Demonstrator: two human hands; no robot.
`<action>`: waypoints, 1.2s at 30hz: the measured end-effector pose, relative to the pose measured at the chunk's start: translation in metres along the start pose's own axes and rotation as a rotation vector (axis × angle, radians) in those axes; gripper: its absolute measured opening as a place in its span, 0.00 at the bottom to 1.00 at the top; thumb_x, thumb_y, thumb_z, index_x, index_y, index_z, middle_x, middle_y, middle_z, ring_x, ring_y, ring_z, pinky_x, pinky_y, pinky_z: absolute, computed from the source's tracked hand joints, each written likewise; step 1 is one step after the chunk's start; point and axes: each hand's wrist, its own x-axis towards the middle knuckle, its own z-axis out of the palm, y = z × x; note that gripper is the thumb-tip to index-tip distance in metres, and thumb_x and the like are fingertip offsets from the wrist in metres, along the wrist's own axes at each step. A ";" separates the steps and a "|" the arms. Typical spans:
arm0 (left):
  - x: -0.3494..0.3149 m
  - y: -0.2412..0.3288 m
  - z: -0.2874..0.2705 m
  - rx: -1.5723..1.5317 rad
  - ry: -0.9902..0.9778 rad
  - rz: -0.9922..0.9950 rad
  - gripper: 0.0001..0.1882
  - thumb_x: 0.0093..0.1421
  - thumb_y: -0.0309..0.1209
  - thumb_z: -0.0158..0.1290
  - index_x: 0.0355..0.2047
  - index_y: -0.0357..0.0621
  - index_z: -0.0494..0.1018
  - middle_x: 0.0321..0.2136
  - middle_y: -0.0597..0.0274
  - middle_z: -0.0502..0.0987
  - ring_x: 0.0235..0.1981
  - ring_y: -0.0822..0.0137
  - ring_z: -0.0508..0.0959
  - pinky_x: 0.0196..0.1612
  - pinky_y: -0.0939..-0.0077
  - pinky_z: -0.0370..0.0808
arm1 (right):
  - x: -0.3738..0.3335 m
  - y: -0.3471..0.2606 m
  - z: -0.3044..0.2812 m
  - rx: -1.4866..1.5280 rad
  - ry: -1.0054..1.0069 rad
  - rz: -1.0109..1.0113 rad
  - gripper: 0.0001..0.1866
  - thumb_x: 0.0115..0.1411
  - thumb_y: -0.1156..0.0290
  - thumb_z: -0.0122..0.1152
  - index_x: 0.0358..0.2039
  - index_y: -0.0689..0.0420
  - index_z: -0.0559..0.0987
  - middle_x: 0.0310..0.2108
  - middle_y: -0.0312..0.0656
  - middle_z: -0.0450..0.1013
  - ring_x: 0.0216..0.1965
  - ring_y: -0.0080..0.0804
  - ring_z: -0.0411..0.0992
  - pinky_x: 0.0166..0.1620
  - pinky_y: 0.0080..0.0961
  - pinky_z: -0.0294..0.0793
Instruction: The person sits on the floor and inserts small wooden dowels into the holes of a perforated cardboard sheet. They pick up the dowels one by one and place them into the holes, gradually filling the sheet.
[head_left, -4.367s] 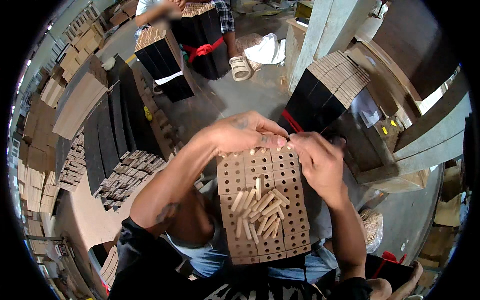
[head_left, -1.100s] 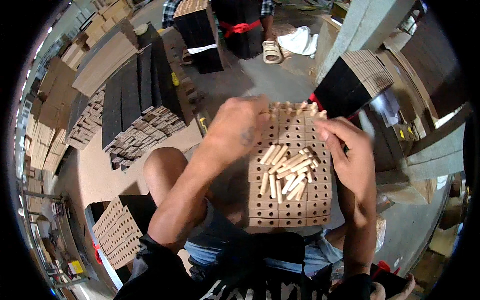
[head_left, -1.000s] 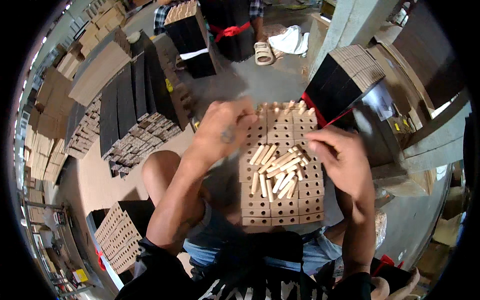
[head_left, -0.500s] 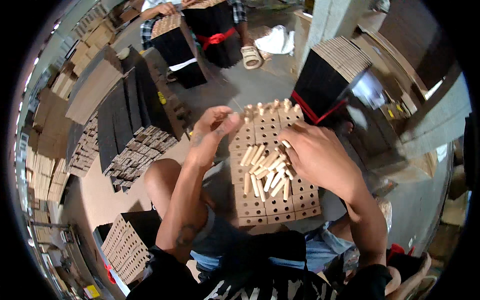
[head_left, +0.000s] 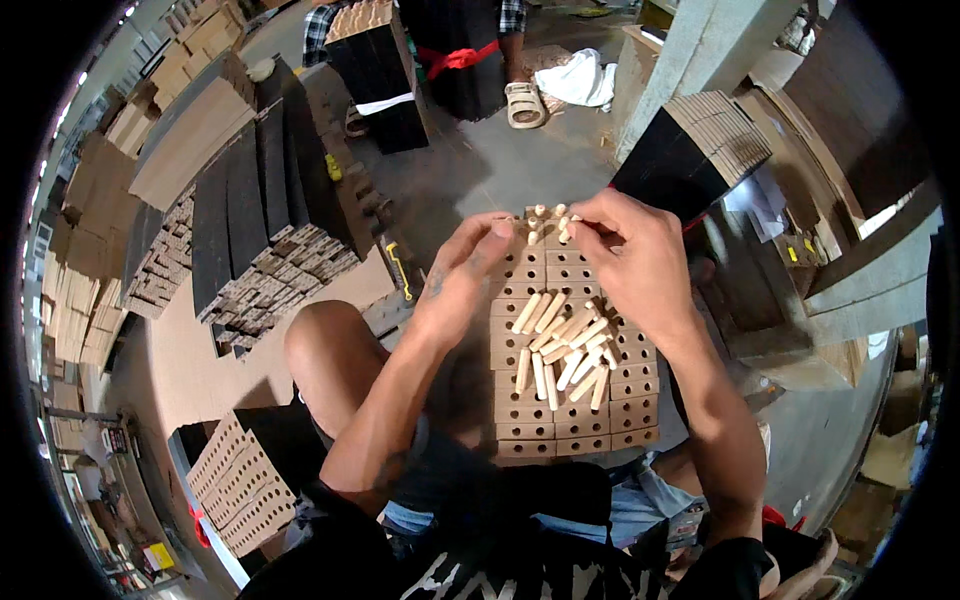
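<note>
Pinching a peg [head_left: 565,230] with my right hand [head_left: 640,258], left hand [head_left: 466,264] unclear, I see few standing pegs [head_left: 533,232] along the block's [head_left: 633,398] far edge, most holes [head_left: 572,414] bare.

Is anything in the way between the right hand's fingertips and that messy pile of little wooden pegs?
Nothing visible is in the way. The right hand is at the far end of the holed brown surface; the loose pegs lie nearer the person, with just open holes between.

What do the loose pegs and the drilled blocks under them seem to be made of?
The loose pegs: probably unpainted wood, judging by their pale tan colour. The drilled blocks: perhaps fibreboard, matte and uncoated on top; their brown faces show no clear grain.
</note>
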 end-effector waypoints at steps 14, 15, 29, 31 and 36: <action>-0.002 0.017 0.000 0.092 0.005 -0.023 0.19 0.70 0.44 0.49 0.52 0.45 0.74 0.44 0.64 0.76 0.47 0.73 0.73 0.53 0.76 0.69 | -0.008 -0.019 -0.004 -0.414 -0.112 -0.238 0.15 0.51 0.82 0.62 0.42 0.58 0.80 0.41 0.43 0.78 0.41 0.45 0.79 0.42 0.35 0.81; -0.003 0.020 0.002 0.105 0.003 0.002 0.19 0.70 0.44 0.49 0.53 0.45 0.74 0.45 0.64 0.76 0.48 0.72 0.72 0.55 0.76 0.67 | -0.008 -0.021 -0.006 -0.437 -0.139 -0.205 0.16 0.51 0.82 0.61 0.42 0.58 0.80 0.42 0.43 0.78 0.43 0.45 0.79 0.44 0.35 0.81; 0.000 0.016 -0.003 0.083 -0.048 0.045 0.21 0.70 0.46 0.52 0.51 0.41 0.74 0.43 0.67 0.76 0.47 0.73 0.70 0.55 0.78 0.66 | 0.007 -0.059 -0.023 -0.352 -0.675 -0.405 0.15 0.50 0.80 0.61 0.40 0.55 0.83 0.44 0.38 0.75 0.50 0.41 0.74 0.51 0.38 0.74; 0.003 0.009 -0.002 0.077 -0.039 0.014 0.20 0.70 0.45 0.51 0.51 0.41 0.74 0.45 0.67 0.75 0.49 0.72 0.71 0.58 0.74 0.65 | 0.003 -0.056 -0.019 -0.343 -0.779 -0.382 0.16 0.50 0.78 0.62 0.41 0.50 0.84 0.43 0.36 0.75 0.49 0.39 0.74 0.50 0.36 0.75; 0.004 0.014 -0.004 0.102 -0.038 0.019 0.21 0.70 0.46 0.52 0.51 0.41 0.74 0.48 0.65 0.76 0.54 0.70 0.71 0.60 0.73 0.64 | 0.008 -0.060 -0.006 -0.485 -0.896 -0.442 0.15 0.54 0.79 0.60 0.43 0.65 0.74 0.47 0.53 0.71 0.49 0.50 0.74 0.52 0.43 0.75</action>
